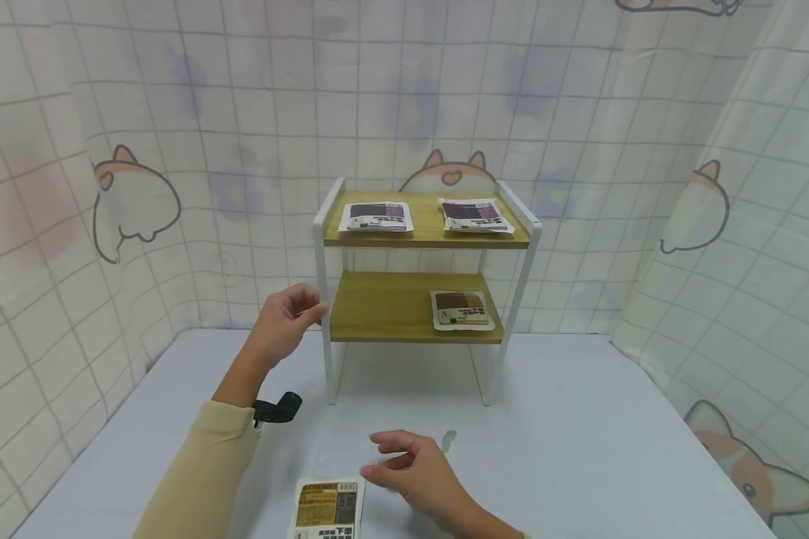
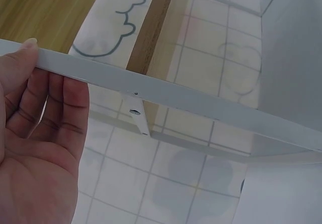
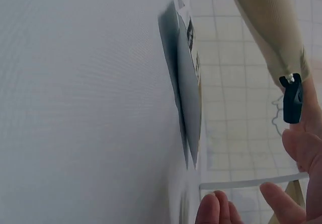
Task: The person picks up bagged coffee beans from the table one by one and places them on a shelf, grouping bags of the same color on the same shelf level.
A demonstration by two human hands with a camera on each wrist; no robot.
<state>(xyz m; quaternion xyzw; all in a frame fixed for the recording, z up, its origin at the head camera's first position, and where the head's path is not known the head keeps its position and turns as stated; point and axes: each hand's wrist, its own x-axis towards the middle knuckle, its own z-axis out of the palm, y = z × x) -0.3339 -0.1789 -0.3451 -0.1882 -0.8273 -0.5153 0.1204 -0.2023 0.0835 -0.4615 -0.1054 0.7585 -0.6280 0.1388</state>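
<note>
My left hand (image 1: pixel 279 329) pinches the left white upright (image 2: pixel 176 95) of a small two-tier shelf rack (image 1: pixel 404 336), beside its lower shelf. In the left wrist view the thumb lies on one face of the upright and the fingers on the other. A flat brown-and-white packet (image 1: pixel 326 510) lies on the table at the bottom of the head view. Just right of it my right hand (image 1: pixel 428 479) hovers low with fingers loosely bent, holding nothing. Seen edge-on in the right wrist view, the packet (image 3: pixel 189 93) lies beyond the fingertips.
Two purple-and-white packets, one at left (image 1: pixel 376 217) and one at right (image 1: pixel 475 215), lie on the top shelf. A brown packet (image 1: pixel 461 311) lies at the right of the lower shelf. Grid-patterned curtains (image 1: pixel 256 112) enclose the white table (image 1: pixel 580 434).
</note>
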